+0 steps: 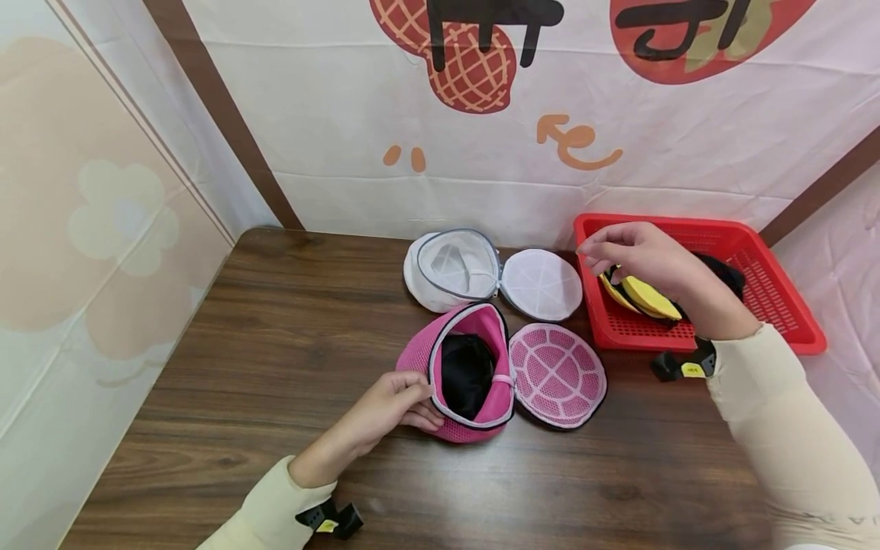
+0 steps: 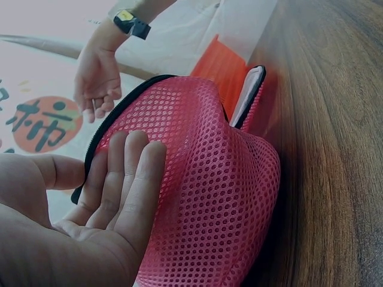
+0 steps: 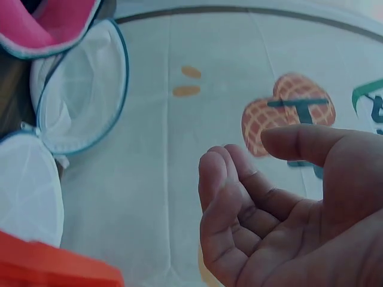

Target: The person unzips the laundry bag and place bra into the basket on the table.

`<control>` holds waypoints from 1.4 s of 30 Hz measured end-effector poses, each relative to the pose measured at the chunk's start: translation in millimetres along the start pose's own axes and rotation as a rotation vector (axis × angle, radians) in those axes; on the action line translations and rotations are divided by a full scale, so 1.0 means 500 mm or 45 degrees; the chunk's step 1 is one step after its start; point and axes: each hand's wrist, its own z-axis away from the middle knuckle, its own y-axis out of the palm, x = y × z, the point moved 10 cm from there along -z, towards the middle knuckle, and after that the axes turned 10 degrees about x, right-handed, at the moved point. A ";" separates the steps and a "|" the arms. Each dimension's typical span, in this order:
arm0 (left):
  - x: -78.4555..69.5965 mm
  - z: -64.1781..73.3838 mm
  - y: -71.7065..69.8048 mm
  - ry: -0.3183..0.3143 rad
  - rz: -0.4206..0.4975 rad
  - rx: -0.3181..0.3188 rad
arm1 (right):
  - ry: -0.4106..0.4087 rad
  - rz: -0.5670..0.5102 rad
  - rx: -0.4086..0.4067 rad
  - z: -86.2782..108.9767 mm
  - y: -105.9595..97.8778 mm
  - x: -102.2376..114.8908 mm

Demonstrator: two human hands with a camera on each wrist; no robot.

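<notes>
A pink mesh laundry bag [image 1: 419, 347] sits on the table, its zippered mouth open and its round lid [image 1: 558, 374] folded out to the right. Inside lies a black cloth item [image 1: 467, 374], partly hidden by the bag's wall. My left hand [image 1: 392, 405] pinches the bag's near-left rim; in the left wrist view the thumb is at the black zipper edge [image 2: 102, 128] and the fingers lie along the mesh. Raised over the left side of a red basket [image 1: 701, 340], my right hand [image 1: 642, 256] has loosely bent fingers and nothing between them. Yellow and black items [image 1: 649, 298] lie beneath it.
Behind the pink bag stands a white mesh laundry bag [image 1: 440, 294], unzipped, with its round lid [image 1: 543, 286] spread beside the basket. More black cloth [image 1: 722, 271] lies in the basket. A printed cloth backdrop [image 1: 330, 114] hangs behind the wooden table [image 1: 275, 328].
</notes>
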 end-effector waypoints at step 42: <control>0.008 -0.005 0.003 -0.014 0.008 0.006 | -0.286 0.365 0.376 -0.070 0.344 0.073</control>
